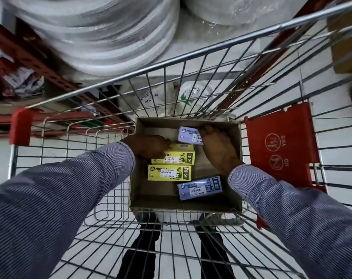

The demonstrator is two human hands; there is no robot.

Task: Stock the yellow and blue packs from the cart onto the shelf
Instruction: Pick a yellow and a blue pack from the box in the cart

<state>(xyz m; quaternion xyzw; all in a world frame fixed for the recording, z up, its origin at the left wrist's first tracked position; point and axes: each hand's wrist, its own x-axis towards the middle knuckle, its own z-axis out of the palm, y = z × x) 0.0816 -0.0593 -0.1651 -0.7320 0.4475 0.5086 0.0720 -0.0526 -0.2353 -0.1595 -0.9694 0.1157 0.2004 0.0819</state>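
An open cardboard box (234, 202) sits inside the wire cart (143, 71). In the box lie two yellow packs and two blue packs. My left hand (149, 146) closes its fingers on the upper yellow pack (181, 156). The second yellow pack (169, 173) lies just below it, untouched. My right hand (217, 150) grips the right end of the upper blue pack (188, 134) near the box's far wall. The other blue pack (200, 189) rests tilted at the box's near right. Both arms wear blue striped sleeves.
Red shelf uprights (30, 55) with large white plastic-wrapped rolls (102, 37) stand beyond the cart. A red plastic child-seat flap (281, 150) hangs on the cart's right side. White bagged goods (193, 95) lie on the low shelf ahead. My legs show below the cart.
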